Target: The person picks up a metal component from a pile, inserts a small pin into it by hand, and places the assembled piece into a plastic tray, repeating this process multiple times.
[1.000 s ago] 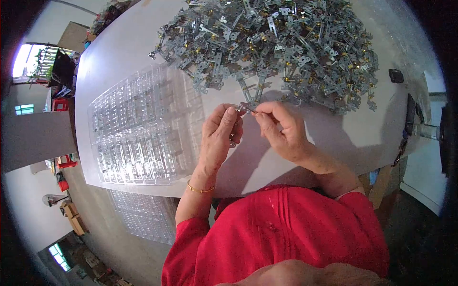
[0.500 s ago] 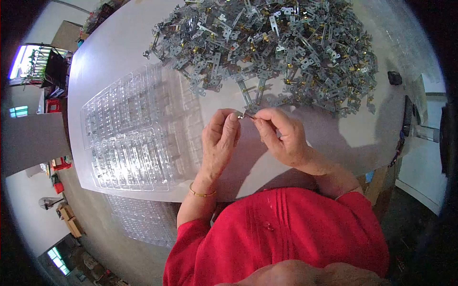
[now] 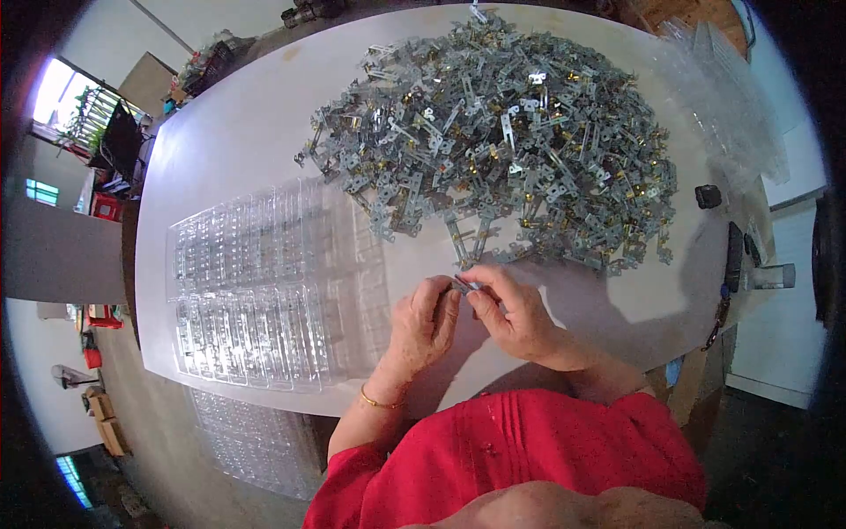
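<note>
My left hand (image 3: 423, 322) and my right hand (image 3: 518, 319) meet near the front of the white table, thumbs and forefingers pinched together. Between the fingertips is a small metal piece (image 3: 461, 284), mostly covered by the fingers, so its full shape is hidden. Just beyond the hands, a few long slim metal brackets (image 3: 481, 236) lie at the near edge of a large pile of metal brackets (image 3: 502, 132). The pile's parts are grey with holes, and brass-coloured bits show among them.
Clear plastic blister trays (image 3: 251, 326) with rows of pockets lie on the table's left side. More clear plastic (image 3: 256, 441) sits lower, beyond the front edge. At the right are a small black object (image 3: 708, 196), a clear cup (image 3: 774, 277) and plastic sheets (image 3: 727, 97).
The camera view has tilted, so the pile, trays and hands appear lower in the picture. Both hands stay pinched together, and the metal piece between them shows at a different angle.
</note>
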Tool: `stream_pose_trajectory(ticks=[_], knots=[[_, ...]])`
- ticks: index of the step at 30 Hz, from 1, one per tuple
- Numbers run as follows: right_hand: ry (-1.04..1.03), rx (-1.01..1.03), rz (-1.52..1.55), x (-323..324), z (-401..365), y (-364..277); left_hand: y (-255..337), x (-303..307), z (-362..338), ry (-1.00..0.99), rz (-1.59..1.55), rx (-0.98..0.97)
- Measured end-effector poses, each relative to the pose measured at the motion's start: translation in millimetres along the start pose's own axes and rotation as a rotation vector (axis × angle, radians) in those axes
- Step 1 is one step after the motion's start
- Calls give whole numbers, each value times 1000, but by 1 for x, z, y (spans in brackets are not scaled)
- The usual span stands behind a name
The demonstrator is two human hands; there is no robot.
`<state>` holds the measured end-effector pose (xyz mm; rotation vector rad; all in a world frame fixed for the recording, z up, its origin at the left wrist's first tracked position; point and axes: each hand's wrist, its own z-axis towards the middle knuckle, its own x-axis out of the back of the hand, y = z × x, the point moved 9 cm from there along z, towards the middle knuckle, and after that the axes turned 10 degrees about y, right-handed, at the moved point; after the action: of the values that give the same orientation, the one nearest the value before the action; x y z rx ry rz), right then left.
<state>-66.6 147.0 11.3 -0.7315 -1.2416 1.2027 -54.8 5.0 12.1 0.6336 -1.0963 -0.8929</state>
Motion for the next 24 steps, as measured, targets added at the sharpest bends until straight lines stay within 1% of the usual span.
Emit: stream_pose_trajectory(ticks=[2,5,8,11,14,15,17,18,21,24], knots=[[-13,-1,-19,0,-1,1,4,-2,-1,4,-6,-94],[11,-10,-31,2,2,-6,-1,-7,-5,-38,41,-107],[107,285,-162,10,6,-28,-1,-8,-5,-38,30,-103],[192,248,-108,18,3,-24,4,-14,-7,-108,17,-151],[261,248,-49,29,5,-21,-5,-8,-9,-14,-101,49],[254,187,-29,30,6,-12,-18,-7,-10,5,-266,230],[190,-32,101,23,5,1,-45,-7,-16,52,-590,587],[158,-138,164,18,4,8,-47,-6,-14,62,-657,597],[109,-68,82,10,3,4,-52,-6,-11,86,-837,608],[93,-19,36,7,3,1,-48,-8,-12,86,-842,637]])
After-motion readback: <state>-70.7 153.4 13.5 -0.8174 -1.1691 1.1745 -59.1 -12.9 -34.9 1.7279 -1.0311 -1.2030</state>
